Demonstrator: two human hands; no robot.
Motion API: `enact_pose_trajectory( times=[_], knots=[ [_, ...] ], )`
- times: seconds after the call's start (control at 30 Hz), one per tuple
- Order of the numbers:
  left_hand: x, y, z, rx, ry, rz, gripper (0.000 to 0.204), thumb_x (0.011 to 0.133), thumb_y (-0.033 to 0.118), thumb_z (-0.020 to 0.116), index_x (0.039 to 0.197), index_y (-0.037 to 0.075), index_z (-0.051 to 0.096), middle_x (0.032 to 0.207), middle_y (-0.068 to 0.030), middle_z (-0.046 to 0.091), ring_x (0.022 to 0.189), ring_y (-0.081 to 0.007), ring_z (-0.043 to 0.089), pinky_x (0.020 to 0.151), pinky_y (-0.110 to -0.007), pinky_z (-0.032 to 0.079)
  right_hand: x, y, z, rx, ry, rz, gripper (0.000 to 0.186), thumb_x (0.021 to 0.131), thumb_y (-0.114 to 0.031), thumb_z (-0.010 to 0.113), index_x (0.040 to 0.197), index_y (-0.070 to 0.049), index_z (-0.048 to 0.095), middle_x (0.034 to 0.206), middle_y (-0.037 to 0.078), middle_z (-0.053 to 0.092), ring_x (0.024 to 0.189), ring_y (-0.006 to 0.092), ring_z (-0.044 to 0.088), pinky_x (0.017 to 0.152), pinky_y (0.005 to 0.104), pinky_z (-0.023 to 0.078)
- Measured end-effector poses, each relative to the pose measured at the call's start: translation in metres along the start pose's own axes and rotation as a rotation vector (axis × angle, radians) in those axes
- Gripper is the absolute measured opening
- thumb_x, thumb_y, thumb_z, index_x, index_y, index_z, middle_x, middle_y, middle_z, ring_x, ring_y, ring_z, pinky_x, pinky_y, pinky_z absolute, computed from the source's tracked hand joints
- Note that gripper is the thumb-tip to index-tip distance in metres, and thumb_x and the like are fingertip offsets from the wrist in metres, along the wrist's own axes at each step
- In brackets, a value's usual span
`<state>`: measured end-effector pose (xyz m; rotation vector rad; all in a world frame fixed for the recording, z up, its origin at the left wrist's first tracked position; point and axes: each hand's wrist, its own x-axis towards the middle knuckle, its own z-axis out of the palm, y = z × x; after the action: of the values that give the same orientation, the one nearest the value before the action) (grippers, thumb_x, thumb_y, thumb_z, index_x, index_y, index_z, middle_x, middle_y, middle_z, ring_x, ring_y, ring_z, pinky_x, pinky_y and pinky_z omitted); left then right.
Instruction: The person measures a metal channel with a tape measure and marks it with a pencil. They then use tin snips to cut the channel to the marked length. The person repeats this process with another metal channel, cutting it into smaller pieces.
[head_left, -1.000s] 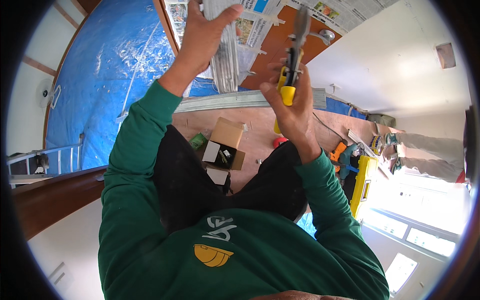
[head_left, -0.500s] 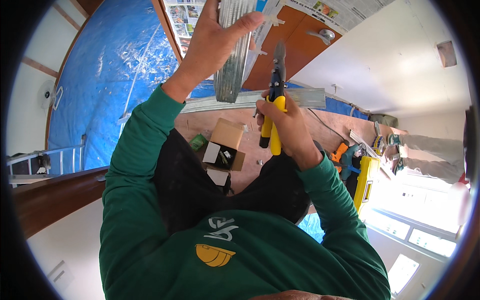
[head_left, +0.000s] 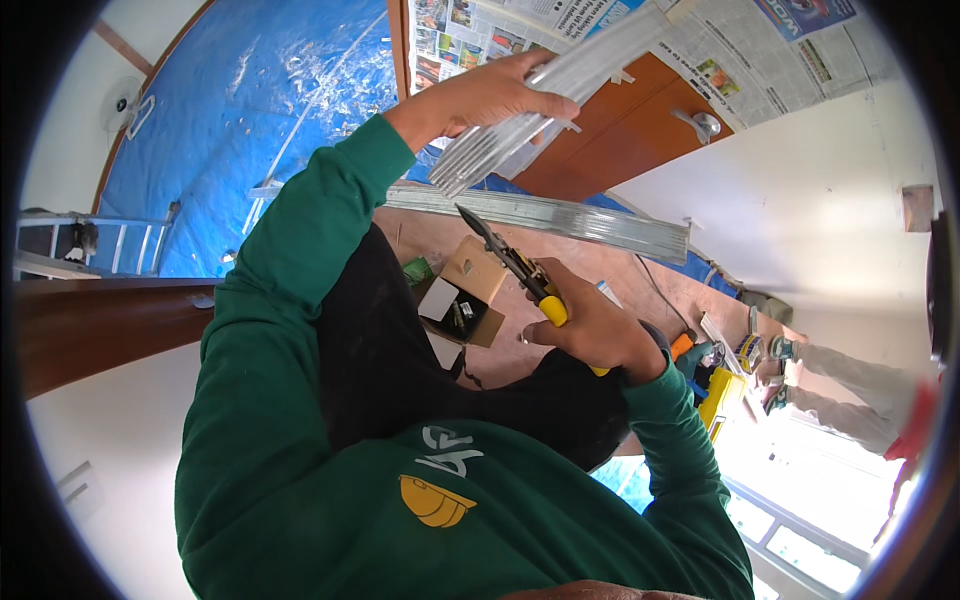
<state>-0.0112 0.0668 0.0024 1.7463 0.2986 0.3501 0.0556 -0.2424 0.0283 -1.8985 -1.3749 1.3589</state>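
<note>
My left hand (head_left: 500, 95) grips a ribbed, silvery metal channel (head_left: 570, 75) that slants up to the right, its near end tilted down toward my lap. Wrapped round the yellow handles of a pair of tin snips (head_left: 512, 262), my right hand (head_left: 590, 318) holds them with the dark blades pointing up and left. The blade tips are just below the channel's near end, apart from it. Behind the tools, a second long metal channel (head_left: 590, 222) lies across the wooden floor.
An opened cardboard box (head_left: 474, 268) with small metal parts stands between my legs. To the right lie a yellow case (head_left: 720, 400) and an orange tool (head_left: 682, 345). Another person's legs (head_left: 840, 372) are at the far right. Blue sheeting (head_left: 240, 130) covers the left side; a ladder (head_left: 130, 245) is there too.
The channel in my left hand has swung from nearly upright to a slant, its top going right. My right hand has turned the snips leftward and lowered them.
</note>
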Motion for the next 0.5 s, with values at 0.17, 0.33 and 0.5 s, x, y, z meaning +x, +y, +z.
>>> enact_pose_trajectory(
  times=[0.17,0.33,0.5],
  knots=[
    [-0.005,0.004,0.004,-0.054,-0.090,-0.053,0.104,0.094,0.051,0.087,0.170,0.001,0.037,0.130,-0.0217,0.071,0.088,-0.0202,0.078,0.082,-0.034,0.064,0.008,-0.002,0.001,-0.025,0.032,-0.023,0.072,0.087,-0.022,0.081,0.147,0.003,0.051,0.114,0.023,0.066,0.107,0.0367,0.065,0.099,0.0455,0.051],
    [-0.006,0.010,0.008,-0.064,-0.103,-0.069,0.104,0.093,0.052,0.088,0.169,0.000,0.038,0.130,-0.0228,0.071,0.087,-0.0207,0.078,0.081,-0.034,0.064,0.013,-0.005,0.002,-0.009,0.016,-0.019,0.072,0.086,-0.021,0.079,0.148,0.003,0.050,0.113,0.023,0.066,0.106,0.0367,0.065,0.099,0.0452,0.052],
    [-0.005,0.011,0.013,-0.098,-0.127,-0.073,0.102,0.093,0.051,0.088,0.167,-0.001,0.040,0.131,-0.0231,0.070,0.087,-0.0208,0.078,0.081,-0.033,0.063,0.016,-0.005,0.001,-0.006,-0.016,0.036,0.077,0.085,-0.023,0.084,0.150,0.000,0.051,0.121,0.019,0.067,0.114,0.0339,0.065,0.106,0.0445,0.050]
  ],
)
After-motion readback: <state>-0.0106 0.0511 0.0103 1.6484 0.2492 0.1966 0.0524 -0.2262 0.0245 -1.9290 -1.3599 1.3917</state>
